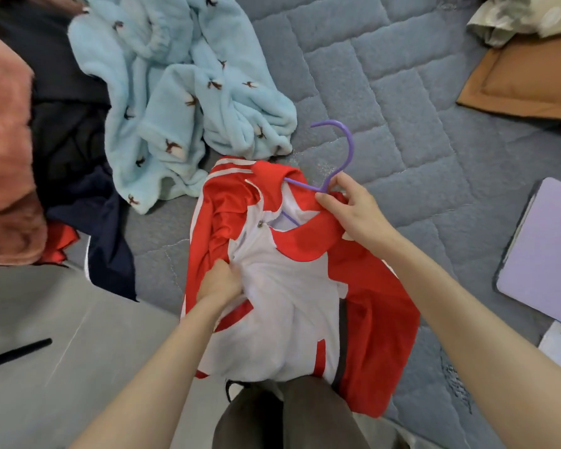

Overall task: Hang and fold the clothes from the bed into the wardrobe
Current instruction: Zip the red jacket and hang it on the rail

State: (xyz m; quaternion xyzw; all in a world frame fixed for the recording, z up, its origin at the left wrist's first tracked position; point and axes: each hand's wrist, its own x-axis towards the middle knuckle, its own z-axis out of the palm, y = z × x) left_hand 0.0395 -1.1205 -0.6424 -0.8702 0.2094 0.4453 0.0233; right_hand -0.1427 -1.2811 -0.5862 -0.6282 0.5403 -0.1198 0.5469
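**A:** What are the hands doing?

**B:** The right hand pinches the purple hanger at the base of its hook, thumb and fingers closed round the stem with a bit of red collar caught in with it. The left hand is lower down, fingers curled into a bunch of white cloth on the front of the red and white shirt.

**A:** So which step is this?

**B:** I'd say it is dressing the shirt onto the hanger. The hook sticks out above the collar, one arm runs under the collar on the person's left, and a short purple length shows through the neck opening.

**A:** Is it seated in both shoulders?

**B:** I cannot tell, because the cloth hides both ends. The front is bunched and twisted, so probably not yet.

**A:** What does the next move call for?

**B:** Likely a steady hold on the hook while the left hand tugs the front down and works each shoulder over its arm, then a lift clear of the bed. The wardrobe is not in view.

**A:** And where does the shirt lie?

**B:** It lies directly under both hands, with the collar on the grey quilted bed and the hem draped over the edge toward the person's legs. Just beyond the collar is a light blue fleece, with dark clothes heaped to the left.
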